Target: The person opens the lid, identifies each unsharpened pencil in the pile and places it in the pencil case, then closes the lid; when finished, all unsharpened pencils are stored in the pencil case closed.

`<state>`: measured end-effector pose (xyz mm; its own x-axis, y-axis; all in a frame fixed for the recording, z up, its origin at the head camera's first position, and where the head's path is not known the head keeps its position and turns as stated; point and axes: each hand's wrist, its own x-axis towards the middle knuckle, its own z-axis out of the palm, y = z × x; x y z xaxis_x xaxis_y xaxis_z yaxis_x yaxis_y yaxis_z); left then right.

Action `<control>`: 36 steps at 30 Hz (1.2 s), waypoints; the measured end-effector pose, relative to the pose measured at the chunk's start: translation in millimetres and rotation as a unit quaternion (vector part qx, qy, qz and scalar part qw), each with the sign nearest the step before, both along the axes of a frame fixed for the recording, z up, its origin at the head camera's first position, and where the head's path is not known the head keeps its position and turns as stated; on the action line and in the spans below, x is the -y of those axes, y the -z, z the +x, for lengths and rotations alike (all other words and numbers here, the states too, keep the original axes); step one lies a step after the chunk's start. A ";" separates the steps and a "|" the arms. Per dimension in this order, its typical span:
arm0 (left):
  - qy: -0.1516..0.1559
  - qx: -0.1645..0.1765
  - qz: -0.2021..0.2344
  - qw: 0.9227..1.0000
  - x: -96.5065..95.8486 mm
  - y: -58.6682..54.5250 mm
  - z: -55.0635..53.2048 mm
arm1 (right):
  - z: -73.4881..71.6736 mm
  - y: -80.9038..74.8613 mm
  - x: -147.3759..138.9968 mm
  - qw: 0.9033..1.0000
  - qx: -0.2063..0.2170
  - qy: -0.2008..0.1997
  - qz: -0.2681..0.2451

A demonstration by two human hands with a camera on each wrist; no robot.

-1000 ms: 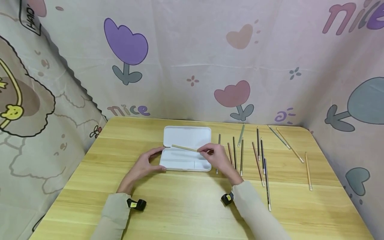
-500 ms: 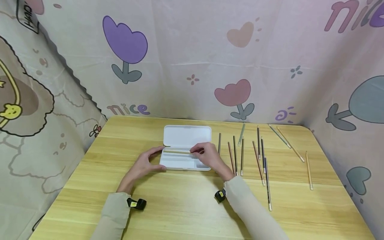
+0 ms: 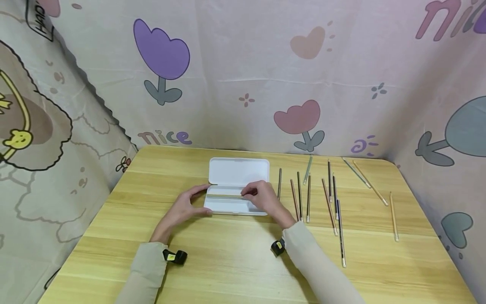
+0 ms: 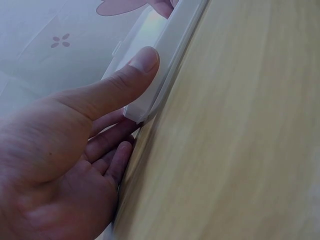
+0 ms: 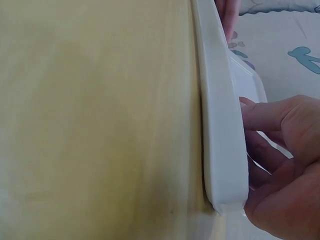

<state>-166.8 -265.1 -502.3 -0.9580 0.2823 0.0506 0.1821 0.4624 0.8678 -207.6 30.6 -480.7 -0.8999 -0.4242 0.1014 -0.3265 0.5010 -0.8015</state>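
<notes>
So your left hand (image 3: 184, 207) is parked against the left end of the open white plastic pencil case (image 3: 237, 185), thumb pressed flat on its near corner and the other fingers lying loose along the side, so it's braced there more than gripping. The left wrist view shows that thumb (image 4: 131, 75) right on the white rim. Your right hand (image 3: 264, 198) is over the right part of the case's tray, fingertips pinching the end of a thin yellow-tan wooden pencil (image 3: 225, 195) that lies lengthwise in the tray's back compartment, tip pointing toward your left hand. In the right wrist view your fingers (image 5: 272, 117) curl in over the case wall; the pencil itself isn't clear there.

The case sits about mid-counter with its lid folded back flat toward the wall. The light wooden counter (image 3: 212, 257) also carries a loose spread of coloured pencils (image 3: 334, 198) off to the right of the case, mostly lying front to back, a few angled out near the far right corner. A flower-print cloth backdrop (image 3: 243, 71) wraps around behind.
</notes>
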 end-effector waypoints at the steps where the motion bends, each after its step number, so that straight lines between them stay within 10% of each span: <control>1: -0.001 0.001 0.001 1.000 -0.3 -0.3 -0.2 | 0.0 -0.4 -0.2 1.000 0.003 0.000 0.000; 18: -0.002 -0.002 -0.003 1.000 -1.7 0.3 -0.8 | 13.7 -17.6 -27.8 0.996 -0.019 0.029 -0.080; 36: -0.001 0.005 0.014 1.000 0.0 2.2 0.3 | 65.8 -31.1 -113.5 0.984 -0.046 0.153 -0.075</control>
<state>-166.5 -265.1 -504.5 -0.9589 0.2794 0.0498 0.1733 0.4375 0.8823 -141.8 144.1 -449.6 -0.9672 -0.1086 0.2298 -0.2537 0.4648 -0.8483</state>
